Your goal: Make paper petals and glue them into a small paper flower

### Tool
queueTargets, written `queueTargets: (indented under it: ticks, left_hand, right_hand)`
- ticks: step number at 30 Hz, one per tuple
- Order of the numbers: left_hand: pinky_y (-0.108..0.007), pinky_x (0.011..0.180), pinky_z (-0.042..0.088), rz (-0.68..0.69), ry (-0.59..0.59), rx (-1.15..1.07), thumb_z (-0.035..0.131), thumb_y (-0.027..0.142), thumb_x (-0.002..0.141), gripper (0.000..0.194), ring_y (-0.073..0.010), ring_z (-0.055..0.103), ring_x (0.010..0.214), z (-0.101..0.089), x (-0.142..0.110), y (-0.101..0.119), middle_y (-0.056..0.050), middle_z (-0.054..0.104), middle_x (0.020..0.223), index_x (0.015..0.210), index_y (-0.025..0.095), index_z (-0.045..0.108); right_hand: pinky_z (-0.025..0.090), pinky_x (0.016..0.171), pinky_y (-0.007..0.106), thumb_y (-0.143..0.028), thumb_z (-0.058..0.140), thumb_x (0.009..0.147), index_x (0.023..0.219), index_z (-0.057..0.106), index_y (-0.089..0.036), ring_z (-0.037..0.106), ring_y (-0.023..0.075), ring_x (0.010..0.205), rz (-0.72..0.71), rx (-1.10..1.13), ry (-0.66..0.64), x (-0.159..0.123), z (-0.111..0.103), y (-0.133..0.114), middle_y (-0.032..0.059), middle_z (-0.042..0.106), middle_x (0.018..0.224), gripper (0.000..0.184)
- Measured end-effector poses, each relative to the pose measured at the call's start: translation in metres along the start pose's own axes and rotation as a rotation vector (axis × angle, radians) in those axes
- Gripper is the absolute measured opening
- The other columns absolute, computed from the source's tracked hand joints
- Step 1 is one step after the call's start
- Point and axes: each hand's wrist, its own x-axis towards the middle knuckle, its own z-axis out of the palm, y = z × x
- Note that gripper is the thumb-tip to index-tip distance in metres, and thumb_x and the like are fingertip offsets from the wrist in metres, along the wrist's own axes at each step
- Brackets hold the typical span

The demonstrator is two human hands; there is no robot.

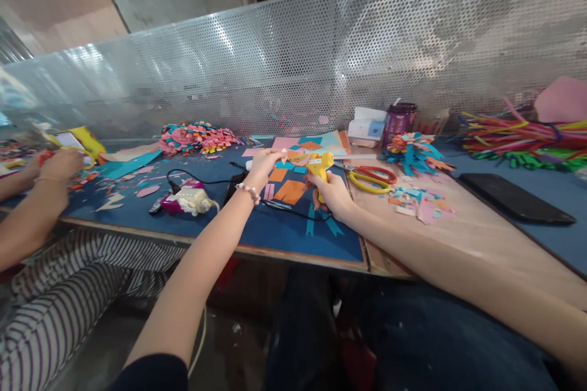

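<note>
My right hand (331, 194) is closed round the handle of a yellow glue gun (320, 166), whose nozzle points left. My left hand (263, 166) pinches a small piece of coloured paper (290, 156) just in front of that nozzle; a bead bracelet circles the wrist. Under both hands lie orange paper squares (290, 190) and teal strips (321, 223) on the blue table mat (284, 232). The glue gun's black cord (284, 211) runs across the mat toward the left.
Red-and-yellow scissors (369, 178) lie right of the gun. A paper flower (413, 149), a dark jar (400, 119), pipe cleaners (523, 137) and a black phone (516, 198) sit to the right. A charger (192, 200) and paper scraps lie left; another person's hands (57, 165) work there.
</note>
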Motion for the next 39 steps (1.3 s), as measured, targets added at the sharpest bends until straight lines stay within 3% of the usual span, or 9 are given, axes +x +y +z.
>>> queueTargets:
  ticks: [17,28,39]
  left_hand:
    - [-0.028,0.070,0.043,-0.035,0.041,-0.029,0.072,0.038,0.062,0.019,-0.0179,0.061,0.079,0.000,0.004,0.000,-0.004,0.068,0.077,0.065,0.019,0.067]
    - [-0.029,0.070,0.043,-0.033,0.034,-0.021,0.072,0.039,0.061,0.022,-0.0180,0.061,0.079,0.000,0.004,-0.003,-0.005,0.068,0.079,0.070,0.019,0.069]
    - [-0.029,0.075,0.043,-0.099,0.037,-0.150,0.073,0.032,0.060,0.018,-0.0208,0.063,0.090,0.001,-0.002,0.010,-0.005,0.069,0.082,0.066,0.018,0.064]
  right_hand:
    - [0.027,0.023,0.021,-0.033,0.058,0.081,0.082,0.050,-0.018,0.045,0.0086,0.029,0.010,0.016,0.002,0.000,0.001,-0.001,0.0010,0.064,0.067,0.017]
    - [0.028,0.025,0.021,-0.040,0.054,0.084,0.079,0.054,-0.018,0.041,0.0101,0.027,-0.041,-0.034,-0.045,-0.003,0.000,-0.002,-0.0024,0.054,0.044,0.022]
    - [0.028,0.024,0.021,-0.038,0.055,0.083,0.072,0.052,-0.019,0.039,0.0115,0.023,-0.004,-0.093,-0.058,-0.003,0.001,-0.003,-0.0028,0.050,0.035,0.022]
